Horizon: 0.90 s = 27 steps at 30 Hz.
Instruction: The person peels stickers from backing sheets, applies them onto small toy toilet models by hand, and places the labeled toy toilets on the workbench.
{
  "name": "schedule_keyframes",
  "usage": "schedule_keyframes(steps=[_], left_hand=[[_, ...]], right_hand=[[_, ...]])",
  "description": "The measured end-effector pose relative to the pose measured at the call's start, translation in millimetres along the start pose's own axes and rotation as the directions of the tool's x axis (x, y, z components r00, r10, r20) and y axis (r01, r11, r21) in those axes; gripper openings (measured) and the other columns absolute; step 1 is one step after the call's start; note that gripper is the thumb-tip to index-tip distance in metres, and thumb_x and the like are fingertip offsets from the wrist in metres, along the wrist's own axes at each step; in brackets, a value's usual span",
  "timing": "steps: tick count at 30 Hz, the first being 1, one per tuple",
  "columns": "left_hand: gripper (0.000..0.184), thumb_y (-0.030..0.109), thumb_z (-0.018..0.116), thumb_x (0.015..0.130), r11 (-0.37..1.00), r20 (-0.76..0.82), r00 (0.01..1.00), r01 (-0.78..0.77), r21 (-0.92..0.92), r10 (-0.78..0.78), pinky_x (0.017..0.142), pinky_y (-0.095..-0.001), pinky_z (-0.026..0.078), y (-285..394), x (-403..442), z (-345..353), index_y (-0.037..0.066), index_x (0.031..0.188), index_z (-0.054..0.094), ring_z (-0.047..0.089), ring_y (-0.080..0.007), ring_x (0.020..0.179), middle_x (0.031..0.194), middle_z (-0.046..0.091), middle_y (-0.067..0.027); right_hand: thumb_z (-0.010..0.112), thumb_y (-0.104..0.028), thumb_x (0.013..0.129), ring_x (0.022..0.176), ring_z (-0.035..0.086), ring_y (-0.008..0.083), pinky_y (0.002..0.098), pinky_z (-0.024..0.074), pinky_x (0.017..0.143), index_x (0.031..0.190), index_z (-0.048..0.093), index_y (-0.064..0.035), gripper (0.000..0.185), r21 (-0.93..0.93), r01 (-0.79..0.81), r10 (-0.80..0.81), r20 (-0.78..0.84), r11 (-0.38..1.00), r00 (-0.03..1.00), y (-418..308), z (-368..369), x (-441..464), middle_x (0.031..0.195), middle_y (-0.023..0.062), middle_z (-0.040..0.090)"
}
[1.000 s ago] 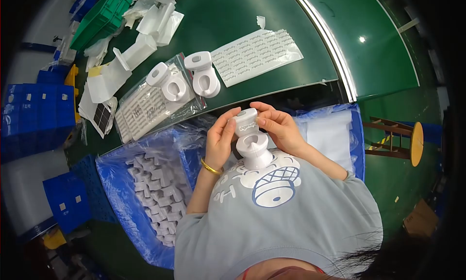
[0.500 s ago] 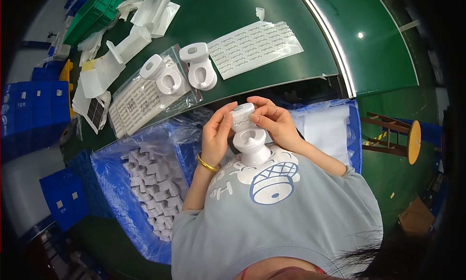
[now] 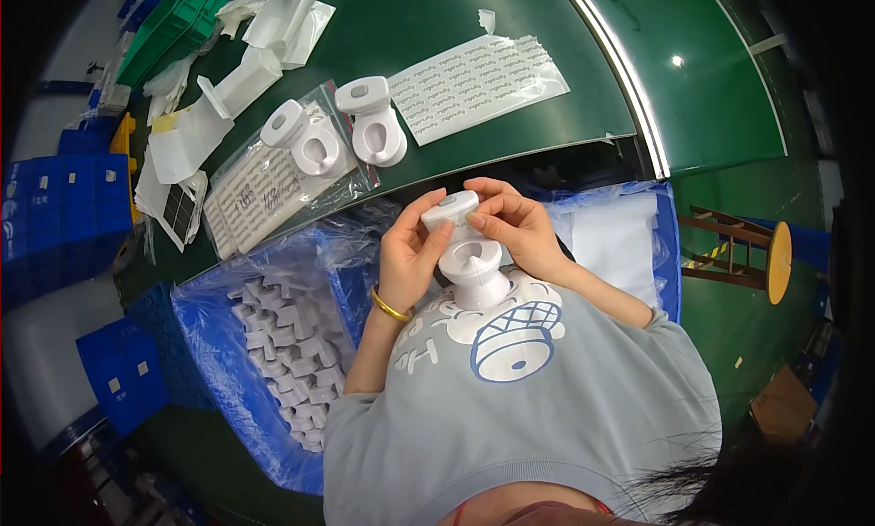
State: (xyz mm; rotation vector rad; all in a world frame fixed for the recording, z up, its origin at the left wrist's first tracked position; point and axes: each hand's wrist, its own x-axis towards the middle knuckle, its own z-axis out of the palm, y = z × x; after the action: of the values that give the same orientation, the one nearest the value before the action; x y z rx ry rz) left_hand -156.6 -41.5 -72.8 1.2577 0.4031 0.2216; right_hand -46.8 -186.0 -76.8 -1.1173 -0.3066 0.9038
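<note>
A small white toy toilet [image 3: 472,264] stands upright against the grey shirt, its tank and grey button at the far side. My left hand [image 3: 412,248], with a gold bangle at the wrist, is closed on the left end of the tank, the thumb pressed on its front. My right hand [image 3: 518,227] pinches the tank's right end, thumb on the front face. The thumbs hide most of the lettering there. Beyond my hands, two more toy toilets [image 3: 379,139] sit on the green table, one on a plastic bag of printed sheets [image 3: 264,193].
A sticker sheet [image 3: 483,84] with repeated grey lettering lies on the table [image 3: 510,6]. To my left, a plastic-lined blue bin [image 3: 223,380] holds many white parts. Another blue bin [image 3: 673,252] with white sheets is at my right, near a wooden stool [image 3: 777,263]. White scraps [image 3: 246,84] lie far left.
My left thumb has moved right and down across the tank's front, covering lettering that showed before. My right hand keeps nearly the same grip, and the toy toilet barely shifts.
</note>
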Motion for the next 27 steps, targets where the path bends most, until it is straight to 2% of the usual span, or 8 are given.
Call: schedule_keyframes(steps=[10, 13, 15, 16, 19, 20, 23, 27], left_hand=[[0.038, 0.006, 0.060, 0.090, 1.000, -0.009, 1.000, -0.012, 0.001, 0.012, 0.091, -0.0282, 0.046, -3, -1, -1, -0.003, 0.126, 0.050, 0.056, -0.0157, 0.105, 0.117, 0.057, -0.0114], [0.038, 0.006, 0.060, 0.090, 1.000, -0.007, 1.000, -0.019, 0.004, 0.019, 0.090, -0.0281, 0.047, -5, 2, 1, -0.003, 0.126, 0.050, 0.057, -0.0154, 0.104, 0.116, 0.058, -0.0109], [0.038, 0.006, 0.061, 0.090, 1.000, -0.020, 1.000, -0.024, 0.003, 0.024, 0.089, -0.0280, 0.047, -7, 0, -1, -0.002, 0.126, 0.050, 0.057, -0.0152, 0.104, 0.115, 0.059, -0.0105], [0.039, 0.006, 0.061, 0.089, 1.000, -0.028, 0.999, -0.030, 0.001, 0.030, 0.089, -0.0280, 0.047, -8, -1, -1, -0.002, 0.125, 0.050, 0.057, -0.0152, 0.104, 0.114, 0.059, -0.0103], [0.039, 0.006, 0.063, 0.088, 0.998, -0.041, 0.998, -0.056, -0.018, 0.056, 0.088, -0.0280, 0.048, -8, 2, 0, -0.002, 0.124, 0.051, 0.058, -0.0146, 0.102, 0.112, 0.060, -0.0105], [0.038, 0.006, 0.063, 0.088, 0.998, -0.048, 0.997, -0.064, -0.026, 0.063, 0.087, -0.0280, 0.048, -8, 1, 1, -0.002, 0.124, 0.051, 0.058, -0.0143, 0.101, 0.112, 0.060, -0.0107], [0.036, 0.007, 0.067, 0.085, 0.997, -0.091, 0.993, -0.072, 0.021, 0.074, 0.081, -0.0274, 0.051, -8, 4, 3, -0.002, 0.117, 0.054, 0.060, -0.0132, 0.094, 0.107, 0.062, -0.0115], [0.037, 0.010, 0.073, 0.080, 0.992, -0.075, 0.997, -0.005, 0.130, 0.015, 0.073, -0.0269, 0.052, -8, 15, 0, -0.002, 0.110, 0.054, 0.062, -0.0137, 0.085, 0.099, 0.065, -0.0118]], right_hand=[[0.066, -0.006, 0.084, 0.096, 0.058, 0.0110, 0.0249, 0.0467, 0.084, 0.088, 0.068, 0.0013, 0.008, -0.026, -0.004, 0.003, -0.034, 1.000, 0.999, -2, 2, -2, 0.130, 0.0086, 0.048], [0.065, -0.006, 0.086, 0.096, 0.058, 0.0113, 0.0255, 0.0467, 0.084, 0.094, 0.067, 0.0009, 0.011, -0.044, 0.025, -0.028, -0.057, 0.999, 0.998, 0, -1, -4, 0.128, 0.0102, 0.051], [0.063, -0.006, 0.086, 0.096, 0.059, 0.0124, 0.0261, 0.0467, 0.085, 0.110, 0.062, -0.0006, 0.024, 0.012, 0.027, -0.024, -0.179, 1.000, 0.983, -7, 2, -3, 0.128, 0.0127, 0.052], [0.070, -0.014, 0.082, 0.098, 0.060, 0.0168, 0.0295, 0.0467, 0.086, 0.133, 0.043, -0.0034, 0.059, 0.047, 0.054, -0.046, -0.156, 0.997, 0.987, -7, -4, -4, 0.128, 0.0152, 0.052], [0.077, -0.025, 0.075, 0.112, 0.055, 0.0227, 0.0326, 0.0427, 0.094, 0.145, 0.021, -0.0076, 0.092, -0.058, 0.023, -0.008, 0.249, 0.998, 0.969, -10, -12, -12, 0.132, 0.0166, 0.048], [0.084, -0.029, 0.065, 0.115, 0.053, 0.0235, 0.0352, 0.0395, 0.098, 0.149, 0.008, -0.0104, 0.115, -0.118, -0.065, 0.103, 0.348, 0.991, 0.932, -4, -14, -11, 0.130, 0.0162, 0.049], [0.086, -0.027, 0.062, 0.113, 0.053, 0.0225, 0.0345, 0.0408, 0.097, 0.149, 0.009, -0.0115, 0.117, -0.334, -0.191, 0.283, 0.255, 0.923, 0.924, -16, -7, -16, 0.127, 0.0163, 0.051], [0.087, -0.023, 0.060, 0.102, 0.059, 0.0205, 0.0318, 0.0460, 0.089, 0.149, 0.010, -0.0105, 0.118, -0.507, -0.150, 0.300, 0.229, 0.849, 0.926, -34, 4, -12, 0.113, 0.0142, 0.058]])
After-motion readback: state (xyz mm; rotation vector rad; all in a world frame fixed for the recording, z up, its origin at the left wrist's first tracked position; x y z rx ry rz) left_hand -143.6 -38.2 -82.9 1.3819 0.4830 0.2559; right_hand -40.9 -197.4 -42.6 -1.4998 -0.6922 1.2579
